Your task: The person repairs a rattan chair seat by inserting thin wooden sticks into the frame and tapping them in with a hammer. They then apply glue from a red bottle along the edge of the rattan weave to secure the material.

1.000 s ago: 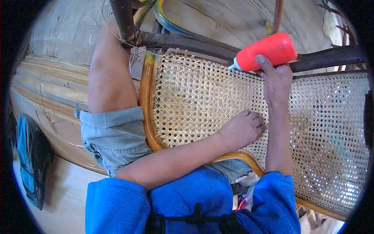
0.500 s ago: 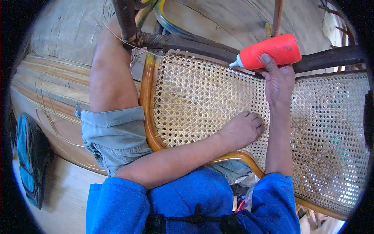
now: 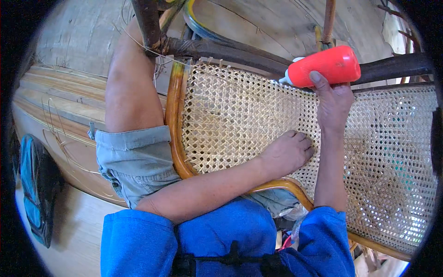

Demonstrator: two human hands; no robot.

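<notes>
My right hand [image 3: 334,104] grips a red squeeze bottle [image 3: 325,65] with a pale blue nozzle, thumb across its near side. Tilted on its side, the bottle points its nozzle left and slightly down, over the far edge of a woven cane panel [image 3: 230,115]. Palm down on that panel lies my left hand [image 3: 288,150], its fingers loosely bent and holding nothing visible. Varnished bent rattan [image 3: 173,122] frames the panel on the left and near sides. Part of a white thing [image 3: 297,59] shows behind the nozzle.
Dark wooden poles [image 3: 230,51] cross just beyond the panel. More cane mesh [image 3: 387,161] stretches to the right. Loose cane strands [image 3: 57,127] lie at left, near long wooden slats [image 3: 64,94]. A teal and black bag [image 3: 34,189] sits at the lower left.
My right hand has moved slightly right and nearer with the red bottle. The white thing behind the nozzle has come into view. My left hand stays put on the cane.
</notes>
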